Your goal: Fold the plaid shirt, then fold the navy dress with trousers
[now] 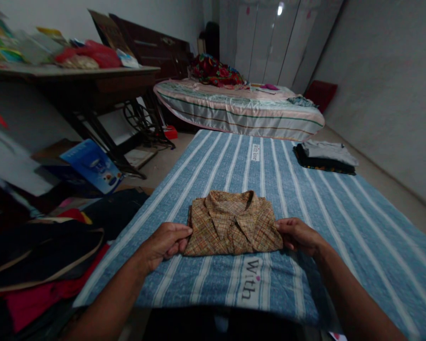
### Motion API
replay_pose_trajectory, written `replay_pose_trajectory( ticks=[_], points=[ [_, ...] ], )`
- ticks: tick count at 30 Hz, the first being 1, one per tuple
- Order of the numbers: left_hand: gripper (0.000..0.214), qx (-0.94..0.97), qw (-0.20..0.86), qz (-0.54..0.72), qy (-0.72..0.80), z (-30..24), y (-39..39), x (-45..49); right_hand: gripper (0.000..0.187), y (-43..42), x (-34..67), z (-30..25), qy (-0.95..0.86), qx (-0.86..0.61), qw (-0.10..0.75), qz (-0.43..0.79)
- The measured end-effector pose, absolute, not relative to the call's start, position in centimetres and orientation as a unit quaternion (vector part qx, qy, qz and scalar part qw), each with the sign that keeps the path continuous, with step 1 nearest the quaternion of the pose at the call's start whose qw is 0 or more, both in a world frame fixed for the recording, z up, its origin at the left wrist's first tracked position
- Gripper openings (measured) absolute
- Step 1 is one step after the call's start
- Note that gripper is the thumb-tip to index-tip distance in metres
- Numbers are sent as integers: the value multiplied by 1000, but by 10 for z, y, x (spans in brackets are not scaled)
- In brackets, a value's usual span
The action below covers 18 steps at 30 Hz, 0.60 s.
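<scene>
A brown plaid collared shirt (234, 227), folded into a neat rectangle, lies on a blue and white striped cloth (206, 279) near its front edge. The collar faces up at the far side of the fold. My left hand (166, 240) pinches the shirt's left edge between thumb and fingers. On the opposite edge, my right hand (298, 234) grips the shirt's right side in the same way. Both hands are low, close to the striped surface.
Folded clothes (326, 156) are stacked at the far right of the striped cloth. Loose garments (42, 255) pile up at the left. Beyond are a bed (241, 111), a treadle table (92, 71) with bags on it, and a blue box (92, 166) on the floor.
</scene>
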<state>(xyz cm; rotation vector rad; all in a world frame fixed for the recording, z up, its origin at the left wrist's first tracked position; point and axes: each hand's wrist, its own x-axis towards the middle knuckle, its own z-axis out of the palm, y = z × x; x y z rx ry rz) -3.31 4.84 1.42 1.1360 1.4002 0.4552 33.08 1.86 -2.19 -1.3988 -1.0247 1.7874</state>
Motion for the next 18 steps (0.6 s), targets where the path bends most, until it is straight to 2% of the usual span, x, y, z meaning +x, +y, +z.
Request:
replay_pose_trajectory(
  ticks=[13,18],
  points=[
    [25,483,581,192,626,12,55,-20,29,23,330,-26,-401,-538,322,668],
    [28,482,571,214,630,14,53,-18,32,21,329,-23,-394,-544,325,666]
  ],
)
